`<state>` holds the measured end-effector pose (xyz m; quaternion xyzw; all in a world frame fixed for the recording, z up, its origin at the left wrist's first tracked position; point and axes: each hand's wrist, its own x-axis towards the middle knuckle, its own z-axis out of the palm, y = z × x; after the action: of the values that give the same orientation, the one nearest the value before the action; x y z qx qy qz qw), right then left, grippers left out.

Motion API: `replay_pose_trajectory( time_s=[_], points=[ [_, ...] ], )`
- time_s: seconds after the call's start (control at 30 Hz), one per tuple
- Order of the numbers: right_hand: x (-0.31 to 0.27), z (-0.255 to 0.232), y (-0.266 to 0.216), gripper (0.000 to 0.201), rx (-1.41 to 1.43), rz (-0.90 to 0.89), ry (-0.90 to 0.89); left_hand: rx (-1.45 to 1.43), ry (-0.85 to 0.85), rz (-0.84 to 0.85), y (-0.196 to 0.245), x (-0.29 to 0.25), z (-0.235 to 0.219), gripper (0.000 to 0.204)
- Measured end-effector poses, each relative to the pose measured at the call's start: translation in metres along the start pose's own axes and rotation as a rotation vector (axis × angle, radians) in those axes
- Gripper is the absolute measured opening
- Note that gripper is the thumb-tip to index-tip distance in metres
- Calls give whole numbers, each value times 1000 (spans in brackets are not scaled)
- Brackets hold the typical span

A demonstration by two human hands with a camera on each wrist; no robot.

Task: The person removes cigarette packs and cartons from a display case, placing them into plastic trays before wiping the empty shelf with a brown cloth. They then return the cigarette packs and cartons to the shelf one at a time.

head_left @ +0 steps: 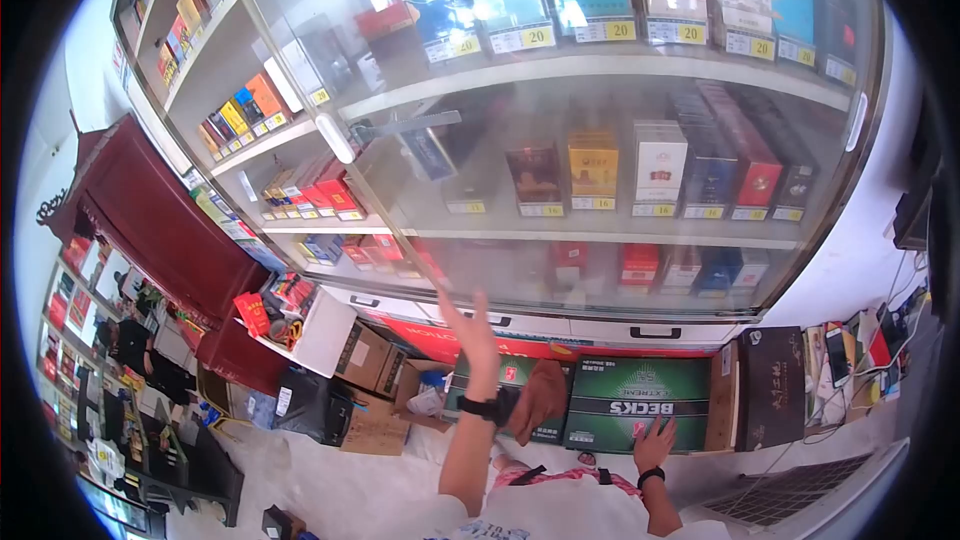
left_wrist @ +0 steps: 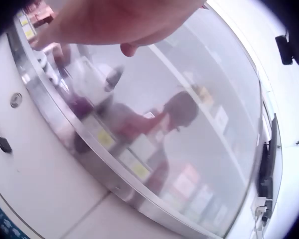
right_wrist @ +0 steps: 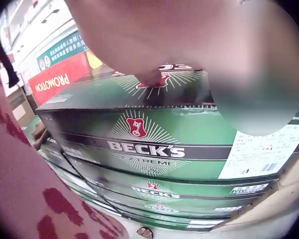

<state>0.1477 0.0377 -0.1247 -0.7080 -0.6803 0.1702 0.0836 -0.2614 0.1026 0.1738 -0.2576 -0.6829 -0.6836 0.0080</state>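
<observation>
From here I see a person in a pale top facing a glass-fronted cabinet (head_left: 590, 67), its shelves lined with small packs (head_left: 660, 165) over price labels, twenties on one row and sixteens on the row beneath. The left hand (head_left: 470, 330) is raised before the lower edge of the sliding glass door (head_left: 490, 280), fingers stretched out and parted, with nothing in their hold; whether a fingertip meets the glass or its frame, I can't tell. Just below are white drawers (head_left: 640, 331) with black handles. The right hand (head_left: 656, 443) rests lower down, its fingers spread loosely over the near part of the top of a green Beck's case (head_left: 640, 390), touching it without gripping anything. That case lies flat below the drawers, on top of a stack of matching cases (right_wrist: 169, 191), with another green case (head_left: 490, 380) to its left. Each wrist wears a dark band. Brown cartons (head_left: 370, 360) sit further left, near a dark red wooden cabinet (head_left: 160, 220); at the right a dark brown box (head_left: 770, 390) stands beside the cases, and a phone (head_left: 836, 352) lies past it.
</observation>
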Motion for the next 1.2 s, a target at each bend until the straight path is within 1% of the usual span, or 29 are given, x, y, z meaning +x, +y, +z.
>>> replay_pose_trajectory(
  time_s=[0.07, 0.1, 0.17, 0.2, 0.23, 0.27, 0.33, 0.37, 0.43, 0.5, 0.57, 0.63, 0.77, 0.8, 0.9, 0.93, 1.03, 1.07, 1.13, 1.17, 1.2],
  points=[
    [4, 10, 0, 71, 10, -16, 65, -73, -142, 50, 37, -23, 9, 87],
    [1, 12, 4, 73, 4, -21, 90, -92, -150, 2, 50, -27, 9, 90],
    [2, 2, -2, 72, -1, 21, 47, -143, -166, -80, 69, -25, 21, 95],
    [3, 2, -2, 72, 2, 36, 39, -146, -176, -97, 65, -22, 24, 98],
    [4, 3, -6, 72, 11, 56, 33, -150, -151, -88, 60, -20, 28, 98],
    [4, 1, -5, 72, -25, 39, 15, -152, -129, -78, 56, -18, 32, 97],
    [0, 1, -9, 71, -21, 40, 23, -111, -105, -81, 63, -20, 33, 95],
    [1, -1, -7, 71, -28, 35, 25, -135, -104, -81, 66, -21, 32, 94],
    [-3, -4, -5, 69, -32, 70, -27, -194, -94, -74, 75, -14, 30, 92],
    [1, -9, -10, 68, -20, 82, -45, -184, -77, -44, 52, 1, 32, 89],
    [3, -13, -17, 68, -12, 104, -64, -156, -57, -32, 46, 11, 26, 87],
    [3, -12, -18, 68, -44, 125, -86, -118, -43, -52, 51, 11, 22, 87],
    [4, -15, -19, 67, -19, 128, -109, -218, -68, -41, 47, 21, 13, 88],
    [3, -20, -22, 67, -15, 137, -122, -134, -44, -78, 43, 25, 8, 88],
    [5, -12, -18, 70, 10, 133, -90, -152, -31, -94, 33, 40, -6, 88],
    [5, -9, -16, 71, 3, 132, -84, -110, -26, -106, 27, 47, -10, 90],
    [4, -7, -14, 70, -14, 131, -92, -144, 58, -38, -2, 79, -26, 90],
    [3, -13, -16, 69, -16, 135, -105, -164, 34, -10, -25, 92, -33, 90],
    [7, -12, -23, 69, -5, 139, -97, -170, -6, -35, -43, 113, -49, 90],
    [7, -9, -21, 70, -3, 134, -83, -171, -25, -52, -38, 120, -53, 91],
    [7, -6, -18, 71, -8, 128, -71, -161, -30, -22, -35, 122, -59, 92]
  ],
)
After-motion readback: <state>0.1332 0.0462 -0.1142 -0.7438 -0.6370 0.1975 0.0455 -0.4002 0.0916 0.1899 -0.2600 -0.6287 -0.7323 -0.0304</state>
